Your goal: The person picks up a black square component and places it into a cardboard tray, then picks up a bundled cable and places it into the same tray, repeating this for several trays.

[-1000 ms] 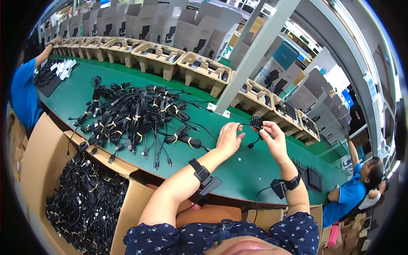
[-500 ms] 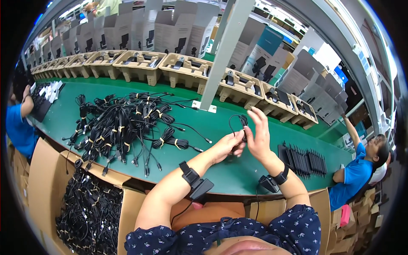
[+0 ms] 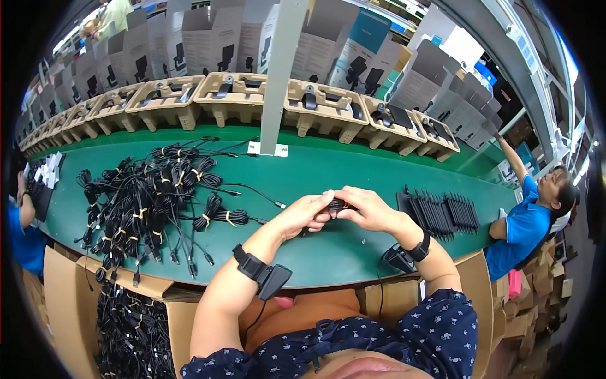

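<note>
Cable bundle clasped above the green worktop

Half a second earlier the right hand had raised, spread fingers; now they curled over the bundle, mostly hiding it. Bent fingers of the left hand closed on its other side. The hands met to the right of the cable pile.

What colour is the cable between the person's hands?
The cable is black; it shows best in the head view.

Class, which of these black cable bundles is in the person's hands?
The bundle held between the left hand and right hand, apart from the pile; bundles in the pile and carton are not held.
</note>
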A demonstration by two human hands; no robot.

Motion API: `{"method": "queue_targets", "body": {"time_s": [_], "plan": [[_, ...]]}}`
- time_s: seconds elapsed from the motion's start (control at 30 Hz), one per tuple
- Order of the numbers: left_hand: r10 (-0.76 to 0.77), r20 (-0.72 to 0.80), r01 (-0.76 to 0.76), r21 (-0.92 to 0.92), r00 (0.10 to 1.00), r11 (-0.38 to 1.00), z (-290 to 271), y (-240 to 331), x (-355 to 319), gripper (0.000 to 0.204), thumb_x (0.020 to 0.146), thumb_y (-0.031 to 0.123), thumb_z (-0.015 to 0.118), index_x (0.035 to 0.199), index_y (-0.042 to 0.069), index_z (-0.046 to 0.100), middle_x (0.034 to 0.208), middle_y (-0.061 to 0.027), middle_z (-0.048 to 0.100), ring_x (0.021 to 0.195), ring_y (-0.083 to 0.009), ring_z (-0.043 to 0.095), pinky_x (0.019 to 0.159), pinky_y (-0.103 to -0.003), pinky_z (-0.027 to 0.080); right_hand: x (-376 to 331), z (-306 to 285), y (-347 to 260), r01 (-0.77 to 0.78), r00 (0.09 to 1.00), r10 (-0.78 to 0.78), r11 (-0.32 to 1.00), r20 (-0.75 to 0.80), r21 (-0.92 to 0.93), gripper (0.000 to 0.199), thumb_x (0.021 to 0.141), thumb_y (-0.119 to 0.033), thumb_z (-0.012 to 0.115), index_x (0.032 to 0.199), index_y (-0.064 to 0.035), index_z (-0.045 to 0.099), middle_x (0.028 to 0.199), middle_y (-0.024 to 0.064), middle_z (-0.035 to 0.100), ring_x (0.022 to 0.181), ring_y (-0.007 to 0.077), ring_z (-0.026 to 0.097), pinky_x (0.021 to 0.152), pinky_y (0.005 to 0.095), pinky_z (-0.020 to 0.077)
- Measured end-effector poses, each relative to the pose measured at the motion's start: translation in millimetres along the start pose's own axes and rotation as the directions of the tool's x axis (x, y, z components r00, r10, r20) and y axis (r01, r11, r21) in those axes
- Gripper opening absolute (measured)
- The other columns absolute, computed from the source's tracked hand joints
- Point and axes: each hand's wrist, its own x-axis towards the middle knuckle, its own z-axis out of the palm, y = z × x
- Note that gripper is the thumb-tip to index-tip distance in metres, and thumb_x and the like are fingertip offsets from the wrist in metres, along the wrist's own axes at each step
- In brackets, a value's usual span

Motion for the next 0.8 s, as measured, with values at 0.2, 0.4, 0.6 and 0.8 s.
{"method": "queue_targets", "body": {"time_s": [0.2, 0.4, 0.6, 0.8], "plan": [[0.250, -0.199, -0.210, 0.204, 0.947, 0.956, -9, -20, 13, 0.044, 0.091, 0.046, 0.039, 0.091, 0.003, 0.050, 0.059, -0.0001, 0.046, 0.045, -0.0063, 0.039, 0.043, -0.020, 0.033, 2, 1, 12, -0.096, 0.992, 0.092, 0.994, -0.091, -0.046, 0.029, 0.082, -0.017, 0.058, 0.110, -0.0087, 0.054, 0.087, 0.0101, 0.061, 0.075, 0.0268, 0.060, 0.064, 0.0337, 0.0481], [0.222, -0.279, -0.136, 0.296, 0.934, 0.945, -10, -20, 15, 0.034, 0.093, 0.035, 0.041, 0.097, 0.001, 0.047, 0.061, -0.0017, 0.046, 0.046, -0.0065, 0.037, 0.044, -0.019, 0.035, 27, -51, 84, -0.393, 0.736, 0.085, 0.861, -0.672, -0.321, 0.023, 0.083, -0.018, 0.057, 0.103, -0.0075, 0.060, 0.077, 0.0105, 0.063, 0.063, 0.0216, 0.060, 0.059, 0.0280, 0.0471], [0.222, -0.272, -0.138, 0.295, 0.936, 0.945, -13, -20, 17, 0.030, 0.093, 0.031, 0.042, 0.096, 0.002, 0.047, 0.060, -0.0018, 0.046, 0.045, -0.0061, 0.037, 0.044, -0.019, 0.034, 51, -117, 172, -0.665, 0.626, 0.134, 0.606, -0.768, -0.437, 0.026, 0.084, -0.027, 0.052, 0.104, -0.0112, 0.058, 0.083, 0.0127, 0.063, 0.077, 0.0299, 0.061, 0.065, 0.0386, 0.0465], [0.217, -0.266, -0.142, 0.275, 0.939, 0.951, -16, -21, 18, 0.027, 0.093, 0.029, 0.043, 0.096, 0.002, 0.047, 0.060, -0.0019, 0.046, 0.045, -0.0059, 0.037, 0.044, -0.019, 0.034, 58, -123, 212, -0.700, 0.662, 0.067, 0.414, -0.747, -0.583, 0.021, 0.082, -0.024, 0.055, 0.097, -0.0090, 0.058, 0.077, 0.0105, 0.062, 0.074, 0.0270, 0.061, 0.063, 0.0369, 0.0488]]}}
